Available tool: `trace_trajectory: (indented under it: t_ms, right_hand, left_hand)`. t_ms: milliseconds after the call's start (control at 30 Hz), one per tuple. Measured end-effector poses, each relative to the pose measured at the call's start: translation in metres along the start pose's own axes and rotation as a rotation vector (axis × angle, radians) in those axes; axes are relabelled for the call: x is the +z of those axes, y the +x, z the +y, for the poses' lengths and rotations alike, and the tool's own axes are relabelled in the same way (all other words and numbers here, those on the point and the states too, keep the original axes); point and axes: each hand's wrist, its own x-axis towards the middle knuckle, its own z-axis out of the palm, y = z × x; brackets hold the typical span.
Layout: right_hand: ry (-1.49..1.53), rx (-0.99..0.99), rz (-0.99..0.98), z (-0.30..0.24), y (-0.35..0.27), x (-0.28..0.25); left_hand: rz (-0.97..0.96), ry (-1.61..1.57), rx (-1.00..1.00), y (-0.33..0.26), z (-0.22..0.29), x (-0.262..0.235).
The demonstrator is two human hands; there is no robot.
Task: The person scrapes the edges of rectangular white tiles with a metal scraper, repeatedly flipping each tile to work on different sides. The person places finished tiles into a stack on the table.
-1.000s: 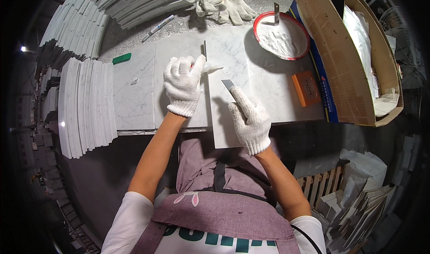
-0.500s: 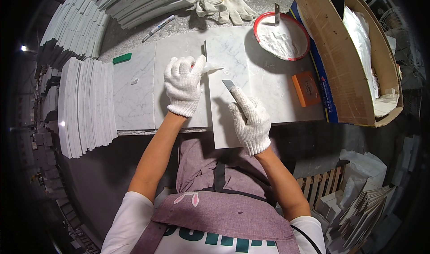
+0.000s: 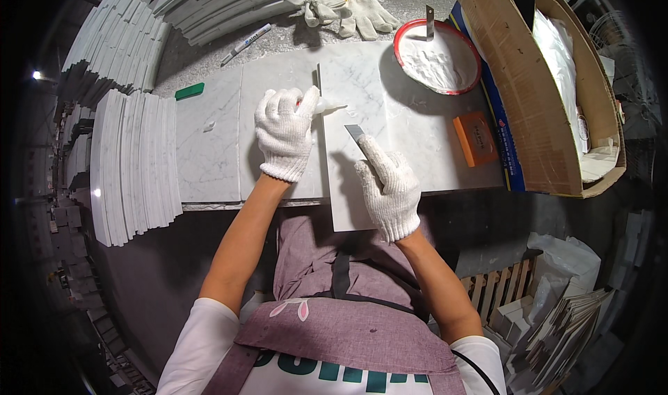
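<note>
My left hand [image 3: 284,135], in a white knit glove, is closed around a small squeeze bottle whose pale tapered nozzle [image 3: 331,107] points right over a white marble tile [image 3: 348,186]. A bit of red shows between the fingers; the rest of the bottle is hidden. The tile lies on the worktop with its near end jutting past the edge toward me. My gloved right hand [image 3: 391,190] grips a flat metal scraper blade [image 3: 355,133], forefinger stretched along it. The blade's tip is just over the tile, below the nozzle; whether it touches cannot be made out.
Right of the tile are a red-rimmed bowl [image 3: 465,83] of white powder or paste with a metal blade standing in it, an orange box [image 3: 476,139] and a large carton [image 3: 539,96]. Stacked tiles [image 3: 136,169] stand left. Spare gloves [image 3: 365,12], a marker [image 3: 245,45] and a green piece [image 3: 190,91] lie around.
</note>
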Motion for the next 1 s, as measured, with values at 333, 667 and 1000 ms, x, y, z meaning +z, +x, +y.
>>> trace_trajectory:
  t_ms: [333, 667, 1000]
  right_hand:
    - [0.001, -0.013, 0.013, 0.001, 0.0, 0.001]
    - [-0.001, -0.026, 0.015, 0.001, 0.001, 0.001]
    - [0.03, -0.052, 0.054, 0.005, -0.001, 0.003]
  left_hand:
    - [-0.008, -0.003, -0.007, 0.001, 0.001, -0.001]
    - [-0.003, -0.008, -0.026, -0.001, -0.001, 0.0]
    - [-0.047, -0.312, -0.559, -0.013, -0.012, 0.008]
